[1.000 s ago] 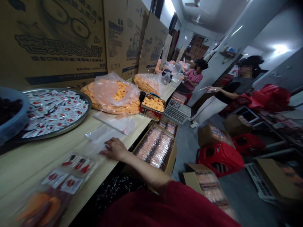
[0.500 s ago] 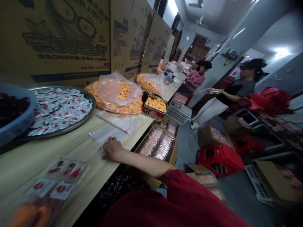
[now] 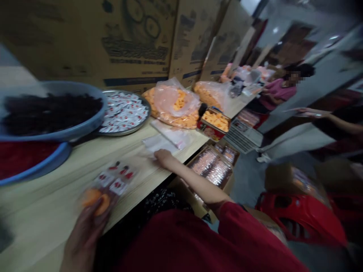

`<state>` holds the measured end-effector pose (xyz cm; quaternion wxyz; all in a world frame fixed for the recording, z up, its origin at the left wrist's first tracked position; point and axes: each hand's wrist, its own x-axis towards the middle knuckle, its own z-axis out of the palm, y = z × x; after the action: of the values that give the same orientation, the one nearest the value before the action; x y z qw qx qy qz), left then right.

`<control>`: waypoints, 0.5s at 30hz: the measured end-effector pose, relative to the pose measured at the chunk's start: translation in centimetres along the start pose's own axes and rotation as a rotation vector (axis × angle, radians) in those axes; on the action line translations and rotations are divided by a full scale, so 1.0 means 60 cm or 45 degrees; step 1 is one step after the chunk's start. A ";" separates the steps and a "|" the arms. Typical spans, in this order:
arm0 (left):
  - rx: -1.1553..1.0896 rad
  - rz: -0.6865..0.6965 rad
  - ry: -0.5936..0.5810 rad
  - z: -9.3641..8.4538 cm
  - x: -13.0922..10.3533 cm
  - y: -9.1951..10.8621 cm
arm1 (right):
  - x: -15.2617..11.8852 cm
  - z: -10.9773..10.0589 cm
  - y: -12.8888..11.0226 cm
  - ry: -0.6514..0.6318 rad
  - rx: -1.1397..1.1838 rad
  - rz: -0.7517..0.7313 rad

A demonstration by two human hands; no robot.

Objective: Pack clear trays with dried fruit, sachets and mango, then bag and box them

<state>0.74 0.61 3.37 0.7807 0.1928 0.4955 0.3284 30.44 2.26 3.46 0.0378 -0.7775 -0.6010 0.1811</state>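
Observation:
My left hand, low at the left, grips the near end of a clear packet holding orange pieces, white sachets and small red-and-dark items. The packet lies over the wooden table. My right hand has its fingers closed together at the near edge of a flat clear bag on the table; blur hides whether it pinches the bag. Beyond it lie a stack of clear bags, a metal tray of white sachets and a large open bag of orange pieces.
A blue basin of dark pieces stands above a blue basin of red pieces. A red tin sits at the table edge. Cartons and a red stool are below. Two people are at the right.
The view has swung left, bringing the basins and my left hand into sight. My right hand stays by the flat bag, now at its near edge.

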 end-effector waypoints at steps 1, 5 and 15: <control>-0.080 0.041 0.062 -0.007 0.011 -0.008 | 0.003 0.007 0.004 0.014 0.038 0.005; -0.299 0.139 0.103 -0.023 0.032 -0.026 | 0.011 0.037 0.026 0.091 0.200 0.030; -0.413 0.147 0.078 -0.004 0.040 -0.033 | 0.026 0.065 0.080 -0.072 0.808 -0.051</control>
<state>1.90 0.89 0.49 0.7659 0.0825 0.4477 0.4540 33.92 1.80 -1.87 0.2652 -0.7096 -0.5306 0.3803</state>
